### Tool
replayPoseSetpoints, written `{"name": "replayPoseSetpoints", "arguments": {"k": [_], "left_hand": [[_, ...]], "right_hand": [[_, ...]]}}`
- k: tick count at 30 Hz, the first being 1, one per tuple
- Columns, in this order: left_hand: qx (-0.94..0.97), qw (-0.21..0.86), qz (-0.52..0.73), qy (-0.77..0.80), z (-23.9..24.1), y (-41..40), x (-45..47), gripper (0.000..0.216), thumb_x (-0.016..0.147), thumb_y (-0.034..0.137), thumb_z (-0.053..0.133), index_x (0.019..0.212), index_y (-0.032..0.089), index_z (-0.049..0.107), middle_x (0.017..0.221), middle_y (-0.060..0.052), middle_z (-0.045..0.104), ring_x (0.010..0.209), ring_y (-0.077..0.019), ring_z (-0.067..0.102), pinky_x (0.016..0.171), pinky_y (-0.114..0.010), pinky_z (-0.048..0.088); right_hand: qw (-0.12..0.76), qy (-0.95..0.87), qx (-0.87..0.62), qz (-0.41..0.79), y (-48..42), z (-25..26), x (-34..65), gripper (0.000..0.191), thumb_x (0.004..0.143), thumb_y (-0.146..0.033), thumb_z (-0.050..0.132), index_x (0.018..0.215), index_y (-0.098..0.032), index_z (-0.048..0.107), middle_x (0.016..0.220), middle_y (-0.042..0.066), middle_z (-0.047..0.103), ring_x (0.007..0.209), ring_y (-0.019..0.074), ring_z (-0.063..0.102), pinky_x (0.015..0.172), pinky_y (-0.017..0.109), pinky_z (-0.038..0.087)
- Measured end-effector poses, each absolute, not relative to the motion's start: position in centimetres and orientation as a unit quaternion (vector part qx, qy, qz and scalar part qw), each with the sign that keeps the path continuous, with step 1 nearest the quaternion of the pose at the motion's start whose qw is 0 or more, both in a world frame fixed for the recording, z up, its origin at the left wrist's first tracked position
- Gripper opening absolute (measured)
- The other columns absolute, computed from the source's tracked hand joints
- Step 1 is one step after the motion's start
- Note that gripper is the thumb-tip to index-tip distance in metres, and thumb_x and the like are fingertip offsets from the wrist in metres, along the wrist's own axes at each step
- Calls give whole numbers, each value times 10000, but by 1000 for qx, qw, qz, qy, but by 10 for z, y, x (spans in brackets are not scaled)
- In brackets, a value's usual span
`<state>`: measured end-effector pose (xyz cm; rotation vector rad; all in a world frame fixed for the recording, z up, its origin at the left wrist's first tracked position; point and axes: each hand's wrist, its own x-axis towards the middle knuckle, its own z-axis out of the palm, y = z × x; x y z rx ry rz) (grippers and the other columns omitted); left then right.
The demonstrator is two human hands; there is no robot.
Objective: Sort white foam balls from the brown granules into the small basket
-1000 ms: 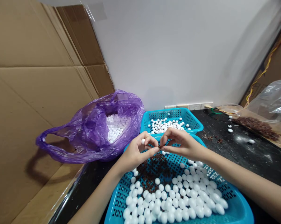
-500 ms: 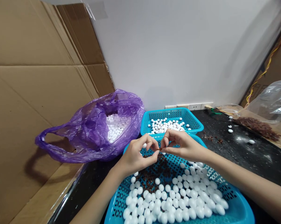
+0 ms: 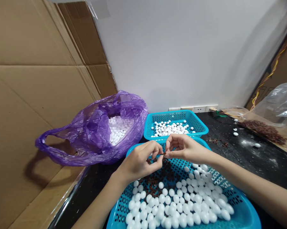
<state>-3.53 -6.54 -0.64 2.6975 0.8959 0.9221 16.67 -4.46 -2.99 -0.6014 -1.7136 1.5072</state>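
Observation:
Above the large blue basket [image 3: 247, 211], my left hand [image 3: 142, 160] and my right hand [image 3: 186, 149] meet fingertip to fingertip. Between them is a small reddish-brown piece [image 3: 164, 154], pinched from both sides; its exact kind is too small to make out. A bit of white shows in the curl of my left fingers, mostly hidden. Below the hands lies a heap of similar brown bits [image 3: 155, 186] in the basket. Many smooth white egg-shaped balls [image 3: 181, 208] fill its near part.
A second blue basket [image 3: 202, 128] with white balls stands behind, against the wall. At left, a purple plastic bag [image 3: 91, 130] holds more. Right on the black table lie loose balls [image 3: 257, 145], brown bits [image 3: 264, 130] and a clear bag [image 3: 279, 101]. Cardboard [image 3: 26, 95] walls the left side.
My left hand has rolled slightly over, so the white ball seen in its fingers is now nearly covered. Both hands stay together over the basket.

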Motion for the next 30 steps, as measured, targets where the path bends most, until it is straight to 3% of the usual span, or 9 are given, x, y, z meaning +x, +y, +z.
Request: {"name": "replayPoseSetpoints", "arguments": {"k": [5, 13, 22, 30], "left_hand": [[901, 59, 309, 298, -5, -65, -37, 232, 759, 82, 478, 677, 210, 302, 741, 6, 552, 677, -107, 542, 608, -235, 439], [893, 89, 323, 302, -9, -64, -37, 256, 767, 88, 507, 697, 211, 294, 824, -13, 584, 792, -125, 595, 669, -242, 472], [886, 101, 320, 320, -10, -63, -37, 236, 796, 128, 512, 714, 216, 309, 876, -33, 615, 848, -143, 614, 702, -263, 487], [888, 88, 328, 310, -10, -63, -37, 254, 787, 111, 525, 708, 214, 306, 872, -30, 628, 829, -135, 618, 690, -247, 492]], "right_hand": [[387, -640, -255, 613, -37, -33, 169, 222, 663, -184, 750, 775, -180, 558, 718, 17, 616, 690, 157, 600, 670, 307, 513], [405, -670, -217, 583, -37, -30, 170, 200, 735, -164, 689, 896, -171, 571, 743, 6, 586, 711, 145, 570, 690, 295, 482], [408, -713, -213, 528, -41, -26, 169, 118, 766, -204, 662, 844, -177, 578, 841, 33, 582, 761, 162, 563, 682, 301, 484], [392, -774, -232, 440, -42, -27, 173, 121, 764, -116, 581, 852, -197, 568, 860, 16, 565, 775, 165, 534, 703, 304, 456]]}}
